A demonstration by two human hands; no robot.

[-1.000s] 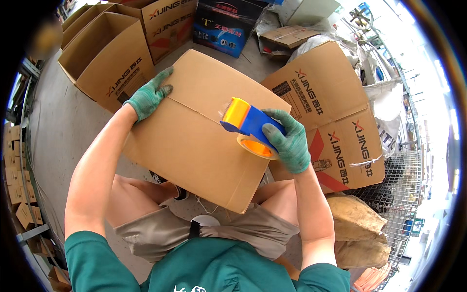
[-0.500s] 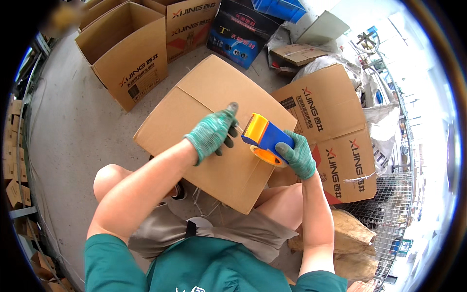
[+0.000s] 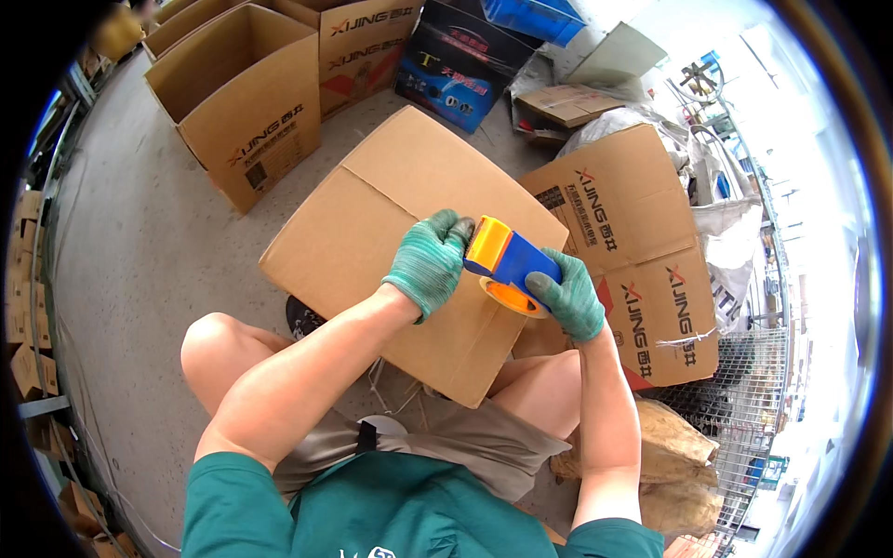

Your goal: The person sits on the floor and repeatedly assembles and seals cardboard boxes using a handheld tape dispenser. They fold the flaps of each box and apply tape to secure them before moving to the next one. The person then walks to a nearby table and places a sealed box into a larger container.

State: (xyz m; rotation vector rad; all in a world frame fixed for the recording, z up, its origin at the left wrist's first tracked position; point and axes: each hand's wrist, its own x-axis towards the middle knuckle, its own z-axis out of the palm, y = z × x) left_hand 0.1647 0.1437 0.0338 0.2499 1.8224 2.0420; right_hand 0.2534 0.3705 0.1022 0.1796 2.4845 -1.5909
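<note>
Leftmost, an open cardboard box [image 3: 244, 102] is seen standing on the concrete floor [image 3: 139, 251], well apart from the work. Nearer the middle, a closed carton [image 3: 391, 223] is rested across the knees, its flap seam running from upper left down toward the hands. The left hand [image 3: 430, 262] (gloved in green) is laid at the seam, fingers curled against the front of the tape dispenser [image 3: 510, 262]. That blue and orange dispenser is gripped from the right side by the right hand [image 3: 569, 296], closed around its handle, with the tape roll pressed to the carton top. Further right, flattened printed cartons [image 3: 642, 251] are leaned beside a wire basket [image 3: 744, 391].
</note>
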